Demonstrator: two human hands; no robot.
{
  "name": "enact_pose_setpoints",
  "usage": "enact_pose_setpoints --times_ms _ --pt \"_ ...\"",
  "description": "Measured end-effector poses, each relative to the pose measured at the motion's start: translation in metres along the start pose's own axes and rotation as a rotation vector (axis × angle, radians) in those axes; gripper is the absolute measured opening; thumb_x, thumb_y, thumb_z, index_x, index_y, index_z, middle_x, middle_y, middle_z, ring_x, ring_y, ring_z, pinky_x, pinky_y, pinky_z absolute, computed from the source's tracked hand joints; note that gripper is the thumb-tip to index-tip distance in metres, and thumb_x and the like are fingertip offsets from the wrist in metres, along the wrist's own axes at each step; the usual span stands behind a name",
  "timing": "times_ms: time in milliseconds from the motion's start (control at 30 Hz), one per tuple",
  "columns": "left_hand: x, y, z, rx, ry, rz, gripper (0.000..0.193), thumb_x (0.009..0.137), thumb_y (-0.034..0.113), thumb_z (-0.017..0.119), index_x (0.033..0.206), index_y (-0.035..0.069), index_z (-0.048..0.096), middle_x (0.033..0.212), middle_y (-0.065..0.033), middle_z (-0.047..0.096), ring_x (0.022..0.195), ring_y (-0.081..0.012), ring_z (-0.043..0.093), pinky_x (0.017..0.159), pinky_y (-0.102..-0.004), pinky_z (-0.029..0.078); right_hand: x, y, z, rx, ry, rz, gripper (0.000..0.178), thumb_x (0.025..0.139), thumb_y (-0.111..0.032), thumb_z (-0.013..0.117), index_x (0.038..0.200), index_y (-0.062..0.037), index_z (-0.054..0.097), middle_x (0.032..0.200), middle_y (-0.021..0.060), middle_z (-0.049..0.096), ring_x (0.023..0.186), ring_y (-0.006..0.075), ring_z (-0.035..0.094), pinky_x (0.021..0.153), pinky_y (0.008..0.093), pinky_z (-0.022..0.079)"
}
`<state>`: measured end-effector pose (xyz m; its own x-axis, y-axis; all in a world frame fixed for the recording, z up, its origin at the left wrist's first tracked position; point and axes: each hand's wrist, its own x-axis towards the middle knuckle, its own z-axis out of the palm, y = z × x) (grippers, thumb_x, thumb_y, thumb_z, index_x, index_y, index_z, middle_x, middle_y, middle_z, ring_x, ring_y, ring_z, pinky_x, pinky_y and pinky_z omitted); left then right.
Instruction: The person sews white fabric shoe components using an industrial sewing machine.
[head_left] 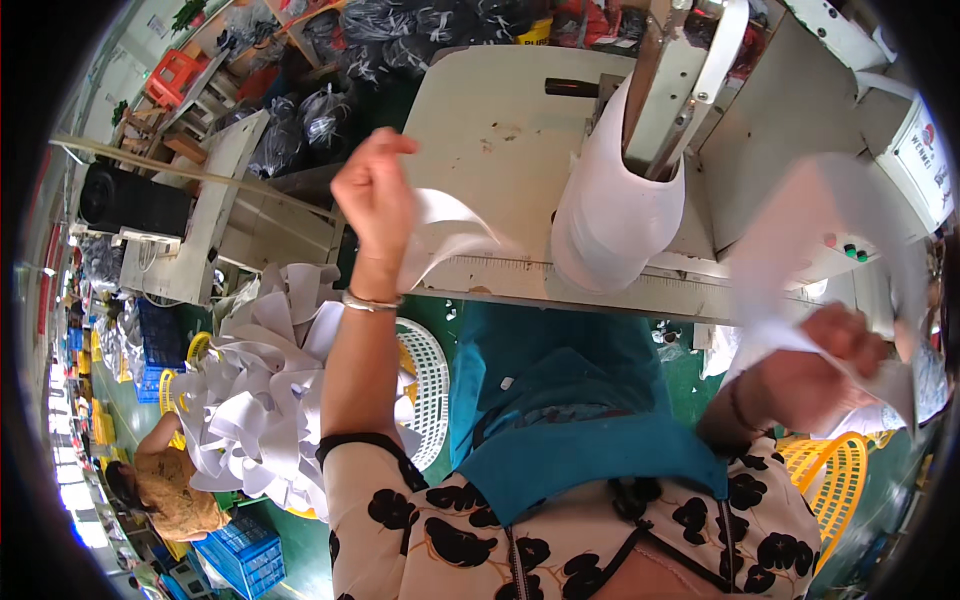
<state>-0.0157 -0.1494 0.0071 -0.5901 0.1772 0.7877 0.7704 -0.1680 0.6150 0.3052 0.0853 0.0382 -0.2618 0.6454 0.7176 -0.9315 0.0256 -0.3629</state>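
Note:
My left hand [378, 198] is raised at the table's left side, its fingers curled. A white curved shoe-upper piece [440, 228], smeared by motion, hangs beside its palm and wrist; the exact grip is hidden. Far right, my right hand [825, 368] is closed on another white shoe-upper piece [790, 225], bent into a loop and blurred. Between my hands, a white shoe upper [610, 215] sits toe toward me over the end of the machine's arm [665, 110]. Neither hand touches it.
A heap of white pieces [265, 390] rises at my left, beside a white basket [428, 385]. A yellow basket [830, 480] stands right. The worktable [480, 130] has a ruler along its near edge. Another person [175, 490] is at lower left, near a blue crate [243, 555].

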Motion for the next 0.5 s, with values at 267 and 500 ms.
enact_pose_setpoints --times_ms 267,500 --pt "0.005 -0.028 0.026 0.705 -0.178 0.365 0.015 0.087 0.017 0.055 0.077 0.008 0.063 0.055 -0.0054 0.056 0.044 -0.0196 0.049 0.042 -0.0289 0.034 -0.002 0.043 0.042 -0.157 -0.255 0.405 0.014 0.084 -0.011 0.054 0.091 -0.0081 0.042 0.068 0.0061 0.049 0.05 0.0156 0.047 0.042 0.0244 0.036" --pt "-0.008 -0.013 0.046 0.443 -0.447 0.075 0.023 0.089 0.022 0.049 0.086 0.005 0.064 0.083 -0.0109 0.065 0.076 -0.0246 0.061 0.072 -0.0347 0.043 0.017 0.073 0.037 0.083 -0.391 0.824 0.017 0.083 -0.001 0.049 0.1 -0.0045 0.05 0.095 0.0017 0.05 0.084 0.008 0.048 0.073 0.0199 0.036"
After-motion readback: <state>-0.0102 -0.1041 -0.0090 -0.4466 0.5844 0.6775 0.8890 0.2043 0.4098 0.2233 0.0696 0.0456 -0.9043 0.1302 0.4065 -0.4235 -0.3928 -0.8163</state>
